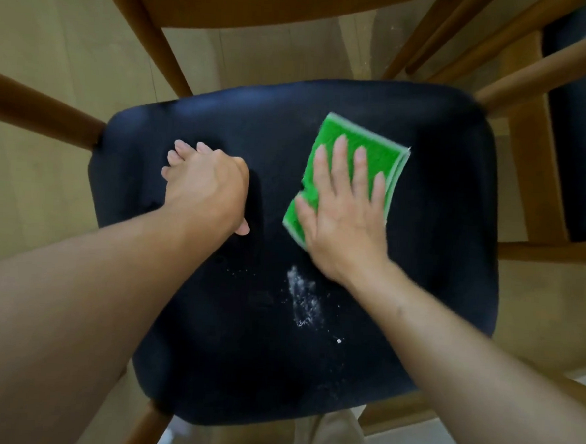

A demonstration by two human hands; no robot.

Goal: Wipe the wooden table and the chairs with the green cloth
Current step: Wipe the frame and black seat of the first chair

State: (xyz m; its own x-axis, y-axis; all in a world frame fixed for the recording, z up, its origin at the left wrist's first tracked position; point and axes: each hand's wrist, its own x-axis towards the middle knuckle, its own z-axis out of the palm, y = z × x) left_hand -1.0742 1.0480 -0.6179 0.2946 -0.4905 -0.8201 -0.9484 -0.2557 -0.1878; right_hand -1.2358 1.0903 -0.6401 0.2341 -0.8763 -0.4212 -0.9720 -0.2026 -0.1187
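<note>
Folded green cloth (347,177) lies flat under my right hand's (346,218) straight, pressing fingers on the dark padded chair seat (419,264), while my left hand (206,185) rests beside it, seemingly relaxed.

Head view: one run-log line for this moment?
right hand flat on green cloth | left hand resting on chair seat | white dust unwiped

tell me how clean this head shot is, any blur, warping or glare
Head view: wide-angle warping bows the wooden chair legs and stretches both forearms at the lower edges; slight motion blur on the right hand pressing the green cloth; the left hand is fairly sharp; soft sheen, no hard glare, on the black seat; white dust reads clearly.
</note>
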